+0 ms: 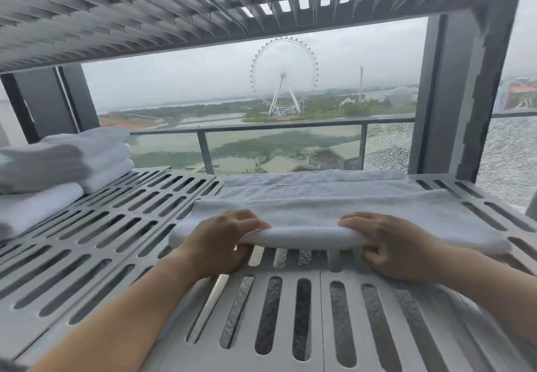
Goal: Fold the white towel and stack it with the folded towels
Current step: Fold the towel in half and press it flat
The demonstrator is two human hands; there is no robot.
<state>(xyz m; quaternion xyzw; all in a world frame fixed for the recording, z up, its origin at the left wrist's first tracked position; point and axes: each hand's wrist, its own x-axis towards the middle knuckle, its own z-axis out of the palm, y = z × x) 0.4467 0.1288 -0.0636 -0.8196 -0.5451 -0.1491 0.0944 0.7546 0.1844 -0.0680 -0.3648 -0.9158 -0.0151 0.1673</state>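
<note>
Hands grip the white towel's (334,211) near fold on the slatted shelf (122,226) — left hand (223,240) and right hand (389,246) both pinching it. Carry the edge evenly forward, corners matched, before joining the 3 folded towels (64,159) — far left.

A grey metal shelf (116,226) with long rounded slots fills the foreground, and a second slatted shelf (116,16) hangs overhead on a dark upright post (465,95). Beyond them runs a glass balcony railing (276,128). Far off, a white Ferris wheel (284,76) stands among trees beside a slim tower (361,83), with greenish water (261,139) and low rooftops (290,163) below under hazy sky.
</note>
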